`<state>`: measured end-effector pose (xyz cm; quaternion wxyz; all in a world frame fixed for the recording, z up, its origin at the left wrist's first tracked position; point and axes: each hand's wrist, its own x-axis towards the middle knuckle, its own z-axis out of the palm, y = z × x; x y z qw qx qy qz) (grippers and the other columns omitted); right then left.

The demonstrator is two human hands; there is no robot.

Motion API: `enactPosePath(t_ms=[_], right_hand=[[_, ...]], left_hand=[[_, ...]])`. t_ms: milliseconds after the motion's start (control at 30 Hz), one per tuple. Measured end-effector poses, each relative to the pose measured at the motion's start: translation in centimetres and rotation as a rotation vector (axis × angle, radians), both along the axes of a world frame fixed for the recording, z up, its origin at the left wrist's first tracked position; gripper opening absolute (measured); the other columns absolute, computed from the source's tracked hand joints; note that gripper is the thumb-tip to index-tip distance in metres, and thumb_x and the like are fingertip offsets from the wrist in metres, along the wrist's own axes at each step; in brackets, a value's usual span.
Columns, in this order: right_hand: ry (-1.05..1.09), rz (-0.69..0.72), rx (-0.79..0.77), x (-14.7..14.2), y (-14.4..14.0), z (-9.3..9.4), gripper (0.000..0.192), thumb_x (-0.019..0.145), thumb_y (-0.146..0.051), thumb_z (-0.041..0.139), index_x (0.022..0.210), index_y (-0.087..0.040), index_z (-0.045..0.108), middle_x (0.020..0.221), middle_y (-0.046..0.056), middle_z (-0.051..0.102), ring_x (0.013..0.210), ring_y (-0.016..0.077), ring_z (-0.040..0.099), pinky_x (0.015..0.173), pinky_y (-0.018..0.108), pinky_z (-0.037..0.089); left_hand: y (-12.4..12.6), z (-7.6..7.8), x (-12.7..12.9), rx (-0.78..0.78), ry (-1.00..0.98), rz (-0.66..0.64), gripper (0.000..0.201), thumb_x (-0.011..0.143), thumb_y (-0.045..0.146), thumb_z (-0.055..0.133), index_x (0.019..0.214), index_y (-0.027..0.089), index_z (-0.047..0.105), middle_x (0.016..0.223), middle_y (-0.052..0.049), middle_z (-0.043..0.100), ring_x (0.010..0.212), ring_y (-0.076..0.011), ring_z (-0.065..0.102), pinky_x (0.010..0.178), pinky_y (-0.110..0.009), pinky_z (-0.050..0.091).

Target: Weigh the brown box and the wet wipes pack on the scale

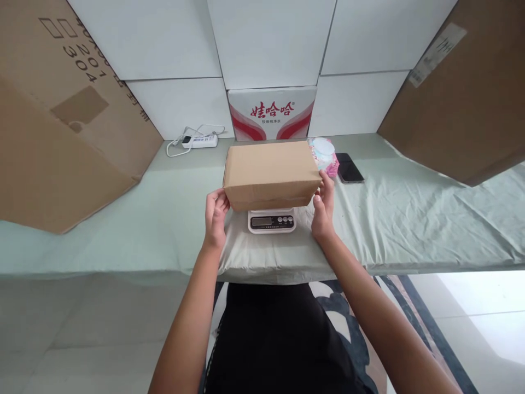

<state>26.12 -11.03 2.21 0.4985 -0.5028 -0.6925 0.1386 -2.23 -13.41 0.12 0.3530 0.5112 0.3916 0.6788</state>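
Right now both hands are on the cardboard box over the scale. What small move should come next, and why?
Probably let go: the left hand and right hand press the ends of the cardboard box, which seems to sit on the scale. Touching it would likely disturb the reading.
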Motion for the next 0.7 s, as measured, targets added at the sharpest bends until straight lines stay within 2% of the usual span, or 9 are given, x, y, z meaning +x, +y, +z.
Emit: enactPosePath(t_ms=[100, 300, 500, 700], right_hand=[[0.044, 0.025, 0.027, -0.1, -0.2, 0.1, 0.070, 0.104, -0.055, 0.021, 0.172, -0.043, 0.010, 0.167, 0.013, 0.036, 0.155, 0.0344, 0.046, 0.118, 0.058, 0.050], [0.010, -0.019, 0.021, -0.3, -0.4, 0.1, 0.071, 0.104, -0.056, 0.022, 0.172, -0.040, 0.012, 0.164, 0.015, 0.038, 0.152, 0.0359, 0.046, 0.113, 0.058, 0.052], [0.267, 0.078, 0.205, -0.3, 0.9, -1.4, 0.056, 0.104, -0.059, 0.043, 0.158, -0.045, 0.040, 0.154, 0.008, 0.046, 0.140, 0.0323, 0.054, 0.112, 0.055, 0.052], [0.305, 0.067, 0.212, -0.2, 1.1, -1.4, 0.056, 0.103, -0.062, 0.047, 0.155, -0.044, 0.046, 0.154, 0.008, 0.048, 0.140, 0.0321, 0.054, 0.111, 0.054, 0.052]], left_hand=[[0.2, 0.0, 0.1, -0.002, 0.013, -0.003, 0.069, 0.090, 0.087, 0.053, 0.135, 0.035, 0.060, 0.152, -0.014, 0.069, 0.144, -0.0337, 0.066, 0.121, -0.051, 0.051], [0.6, -0.4, 0.1, -0.004, 0.006, -0.007, 0.073, 0.089, 0.088, 0.056, 0.137, 0.033, 0.057, 0.156, -0.016, 0.066, 0.147, -0.0349, 0.063, 0.120, -0.051, 0.050], [1.1, -1.0, 0.0, 0.040, -0.009, -0.041, 0.076, 0.090, 0.086, 0.057, 0.139, 0.028, 0.056, 0.157, -0.018, 0.064, 0.148, -0.0352, 0.062, 0.121, -0.052, 0.048], [0.9, -0.7, 0.0, 0.034, -0.012, -0.048, 0.078, 0.089, 0.086, 0.060, 0.141, 0.028, 0.058, 0.159, -0.018, 0.064, 0.151, -0.0360, 0.059, 0.125, -0.053, 0.047]])
